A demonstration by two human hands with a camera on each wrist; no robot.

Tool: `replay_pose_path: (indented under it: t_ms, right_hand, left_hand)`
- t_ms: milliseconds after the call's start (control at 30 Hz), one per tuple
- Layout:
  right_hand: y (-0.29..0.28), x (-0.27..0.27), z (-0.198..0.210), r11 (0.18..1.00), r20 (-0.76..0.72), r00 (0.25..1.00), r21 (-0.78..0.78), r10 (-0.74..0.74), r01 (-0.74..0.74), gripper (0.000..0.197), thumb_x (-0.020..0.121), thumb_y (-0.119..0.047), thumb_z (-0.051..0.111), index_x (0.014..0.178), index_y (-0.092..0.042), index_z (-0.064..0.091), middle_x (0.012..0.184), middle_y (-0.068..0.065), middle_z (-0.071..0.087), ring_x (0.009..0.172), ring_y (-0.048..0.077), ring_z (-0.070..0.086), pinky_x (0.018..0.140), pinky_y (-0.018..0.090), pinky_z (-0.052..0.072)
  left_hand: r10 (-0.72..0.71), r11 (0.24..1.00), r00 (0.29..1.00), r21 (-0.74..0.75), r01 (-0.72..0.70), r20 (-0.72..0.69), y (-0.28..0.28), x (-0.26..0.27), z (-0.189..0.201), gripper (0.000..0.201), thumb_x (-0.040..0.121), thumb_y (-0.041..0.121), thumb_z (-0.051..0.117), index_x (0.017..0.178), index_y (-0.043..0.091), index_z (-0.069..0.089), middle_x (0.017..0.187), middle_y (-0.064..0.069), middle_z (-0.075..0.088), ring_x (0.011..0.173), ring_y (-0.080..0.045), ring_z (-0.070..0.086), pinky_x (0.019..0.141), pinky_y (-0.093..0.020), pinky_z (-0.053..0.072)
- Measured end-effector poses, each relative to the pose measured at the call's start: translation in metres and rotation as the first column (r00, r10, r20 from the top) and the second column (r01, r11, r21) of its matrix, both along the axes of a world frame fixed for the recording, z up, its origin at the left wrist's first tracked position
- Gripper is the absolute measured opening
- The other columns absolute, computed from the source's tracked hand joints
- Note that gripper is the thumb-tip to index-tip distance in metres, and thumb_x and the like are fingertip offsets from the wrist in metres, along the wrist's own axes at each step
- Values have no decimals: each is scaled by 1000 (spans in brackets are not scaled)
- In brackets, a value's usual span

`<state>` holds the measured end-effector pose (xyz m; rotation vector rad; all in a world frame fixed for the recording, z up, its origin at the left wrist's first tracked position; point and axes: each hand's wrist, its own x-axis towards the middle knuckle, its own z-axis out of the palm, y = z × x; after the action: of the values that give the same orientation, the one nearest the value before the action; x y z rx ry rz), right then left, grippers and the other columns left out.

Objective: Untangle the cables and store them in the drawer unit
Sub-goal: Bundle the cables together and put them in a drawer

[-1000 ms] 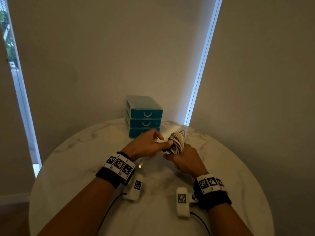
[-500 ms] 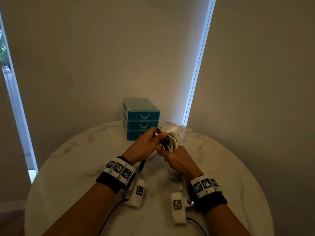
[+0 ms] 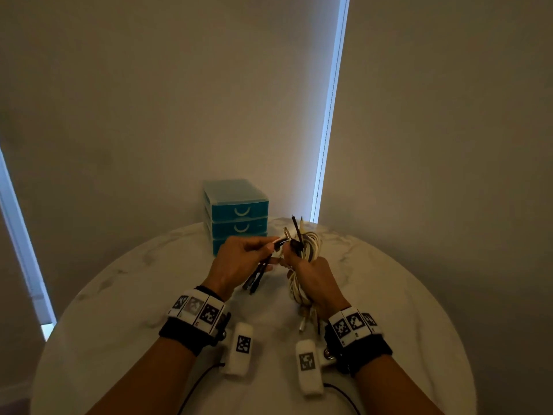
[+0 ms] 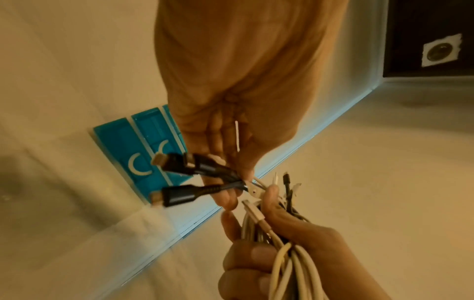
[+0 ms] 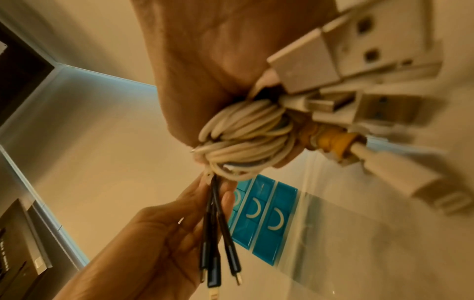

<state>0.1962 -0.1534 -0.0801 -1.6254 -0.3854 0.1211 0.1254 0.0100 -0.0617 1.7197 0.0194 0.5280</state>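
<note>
A tangled bundle of white cables is gripped in my right hand, held above the round marble table. White USB plugs and a plug with a yellow collar stick out of the bundle near the wrist. My left hand pinches black cables whose plug ends hang below its fingers. The teal three-drawer unit stands at the table's far edge, all drawers closed.
Walls stand close behind the table, with a bright strip of window in the corner and another at the left. The table's bare marble spreads around both hands.
Both hands have lifted a little. The left hand has drawn the black cables leftward out of the bundle, and plug tips now stick up from the bundle's top.
</note>
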Motion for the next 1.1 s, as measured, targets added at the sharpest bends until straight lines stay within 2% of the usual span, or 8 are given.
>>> replay_pose_path:
  t_ms: [200, 333, 433, 567, 733, 867, 967, 1100]
  right_hand:
    - [-7, -5, 8, 985, 85, 986, -106, 144, -135, 25, 91, -54, 77, 89, -30, 68, 72, -16, 71, 65, -6, 67, 55, 6, 45]
    - [-12, -9, 11, 977, 77, 979, -116, 186, -177, 25, 85, -54, 83, 91, -35, 68, 81, -16, 73, 82, 2, 70, 64, 10, 48]
    - [-10, -10, 11, 971, 62, 971, -81, 231, -225, 25, 83, -50, 88, 99, -36, 74, 84, -21, 79, 86, -4, 74, 79, 14, 56]
    - [-2, -12, 5, 956, 58, 955, 11, 291, -292, 49, 79, -50, 92, 122, -31, 78, 116, -7, 81, 113, 11, 75, 108, 43, 57]
    - [10, -16, 3, 922, -36, 926, 116, 377, -370, 43, 88, -31, 88, 128, -23, 76, 124, 1, 79, 122, 21, 72, 111, 48, 55]
    - [13, -11, 7, 855, -115, 855, 200, 505, -478, 42, 95, -12, 78, 136, -10, 70, 131, 12, 75, 129, 34, 68, 112, 48, 54]
    - [20, -3, 7, 820, -167, 825, 326, 540, -471, 44, 99, -8, 72, 142, -2, 65, 137, 19, 71, 131, 35, 67, 109, 44, 56]
    - [31, 15, 9, 822, -335, 806, 487, 487, -295, 25, 103, -20, 66, 122, -11, 80, 132, 11, 76, 131, 27, 66, 101, 42, 57]
  left_hand:
    - [-19, 996, 1000, -86, 18, -12, 2, 1, -6, 27, 92, 9, 79, 118, 16, 82, 108, -2, 82, 102, -23, 78, 83, -31, 65]
    - [-18, 998, 1000, -67, 17, -15, 1, 1, -2, 31, 89, -1, 77, 106, 24, 84, 106, 2, 82, 106, -17, 75, 94, -35, 61]
    - [-38, 998, 999, -51, 36, -35, 8, -1, 1, 31, 86, 3, 80, 110, 22, 84, 112, 9, 81, 117, -10, 71, 108, -37, 53]
    - [-69, 997, 994, -50, 64, -90, 18, -2, 6, 32, 84, 11, 83, 115, 20, 83, 117, 8, 80, 121, -11, 69, 112, -38, 51]
    - [-169, 966, 973, -224, 132, -155, 30, -1, 7, 39, 90, 2, 75, 129, 3, 74, 126, -8, 77, 121, -21, 70, 119, -43, 46]
    - [-242, 942, 941, -289, 171, -234, 38, -8, 10, 35, 84, 13, 80, 118, 18, 81, 125, -2, 78, 127, -23, 66, 117, -41, 43]
    - [-301, 913, 937, -338, 228, -180, 41, -6, 14, 37, 97, 24, 72, 133, 18, 73, 131, -4, 75, 127, -24, 69, 112, -44, 50]
    - [-2, 998, 968, 59, 17, -250, 40, 24, 23, 46, 104, 37, 66, 148, 26, 58, 110, 3, 80, 99, -14, 76, 93, -34, 58]
